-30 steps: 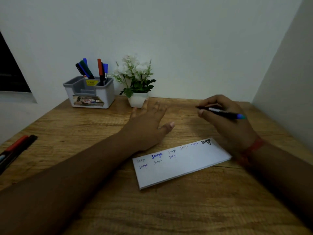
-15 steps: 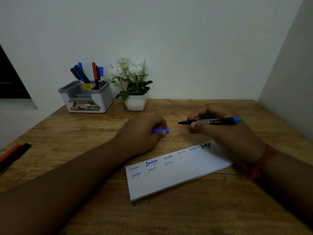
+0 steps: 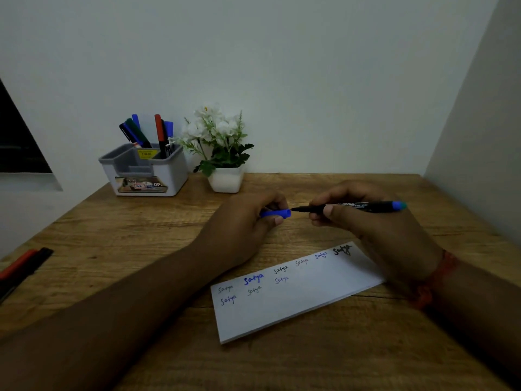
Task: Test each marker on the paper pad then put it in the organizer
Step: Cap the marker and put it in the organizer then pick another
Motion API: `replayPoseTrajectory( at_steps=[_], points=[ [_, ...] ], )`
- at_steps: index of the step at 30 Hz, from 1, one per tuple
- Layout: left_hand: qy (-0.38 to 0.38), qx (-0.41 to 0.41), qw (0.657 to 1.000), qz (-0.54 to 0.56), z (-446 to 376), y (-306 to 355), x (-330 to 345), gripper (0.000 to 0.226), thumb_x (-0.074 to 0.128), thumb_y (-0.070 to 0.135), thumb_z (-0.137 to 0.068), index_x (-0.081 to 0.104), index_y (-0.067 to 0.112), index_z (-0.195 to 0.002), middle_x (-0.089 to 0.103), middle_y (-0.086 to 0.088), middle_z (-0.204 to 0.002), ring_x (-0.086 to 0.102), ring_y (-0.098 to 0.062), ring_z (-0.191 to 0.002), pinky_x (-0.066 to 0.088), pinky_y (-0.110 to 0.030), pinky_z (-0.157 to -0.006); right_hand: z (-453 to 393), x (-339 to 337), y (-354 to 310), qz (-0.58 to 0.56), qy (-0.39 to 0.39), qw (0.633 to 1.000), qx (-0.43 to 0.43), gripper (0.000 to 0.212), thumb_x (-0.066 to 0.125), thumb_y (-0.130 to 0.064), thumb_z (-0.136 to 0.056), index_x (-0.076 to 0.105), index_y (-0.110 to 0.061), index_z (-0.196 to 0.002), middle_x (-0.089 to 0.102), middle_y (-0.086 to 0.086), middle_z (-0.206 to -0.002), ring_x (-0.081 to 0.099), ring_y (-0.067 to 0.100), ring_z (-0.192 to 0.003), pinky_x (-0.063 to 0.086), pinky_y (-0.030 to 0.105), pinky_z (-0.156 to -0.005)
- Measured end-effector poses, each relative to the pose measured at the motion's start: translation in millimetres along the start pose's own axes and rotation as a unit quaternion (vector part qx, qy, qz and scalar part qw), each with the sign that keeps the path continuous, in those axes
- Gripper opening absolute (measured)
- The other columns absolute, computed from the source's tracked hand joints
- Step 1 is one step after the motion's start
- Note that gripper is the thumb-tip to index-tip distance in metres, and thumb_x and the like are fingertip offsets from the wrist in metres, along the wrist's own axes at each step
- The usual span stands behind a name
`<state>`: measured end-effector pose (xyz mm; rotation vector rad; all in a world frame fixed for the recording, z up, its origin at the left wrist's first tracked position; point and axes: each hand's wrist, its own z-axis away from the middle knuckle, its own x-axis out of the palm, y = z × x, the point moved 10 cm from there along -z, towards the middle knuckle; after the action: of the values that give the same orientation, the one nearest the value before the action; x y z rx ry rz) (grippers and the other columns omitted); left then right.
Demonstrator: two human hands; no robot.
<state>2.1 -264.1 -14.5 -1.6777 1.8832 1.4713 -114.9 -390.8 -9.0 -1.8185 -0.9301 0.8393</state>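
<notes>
At mid-frame the marker lies level in the right hand, pinched near its bare tip, which just meets the blue cap gripped in the curled left hand. Below them the pad lies slantwise on the desk, scribbled along its top. The organizer holds markers at upper left, a plant beside it. More markers lie at the left edge.
</notes>
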Motion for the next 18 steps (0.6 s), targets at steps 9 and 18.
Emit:
replayPoseTrajectory(
  at_steps=[9, 18],
  points=[
    [-0.003, 0.01, 1.0, -0.008, 1, 4, -1, 0.018, 0.066, 0.02, -0.092, 0.064, 0.031, -0.106, 0.065, 0.018, -0.1, 0.059, -0.001, -0.096, 0.053, -0.039, -0.086, 1, 7, -4, 0.03, -0.021, 0.999, -0.01, 0.018, 0.064, 0.003, -0.09, 0.076, -0.008, -0.096, 0.077, 0.009, -0.094, 0.075, 0.022, -0.091, 0.06, 0.029, -0.085],
    [0.001, 0.043, 0.999, -0.018, 2, 11, 1, 0.02, 0.066, 0.025, -0.092, 0.064, 0.031, -0.11, 0.066, 0.019, -0.1, 0.061, -0.001, -0.095, 0.054, -0.04, -0.081, 0, 8, -1, 0.037, -0.023, 0.999, -0.002, 0.007, 0.068, 0.0, -0.087, 0.066, -0.005, -0.093, 0.077, 0.006, -0.1, 0.075, 0.026, -0.088, 0.061, 0.039, -0.084]
  ],
)
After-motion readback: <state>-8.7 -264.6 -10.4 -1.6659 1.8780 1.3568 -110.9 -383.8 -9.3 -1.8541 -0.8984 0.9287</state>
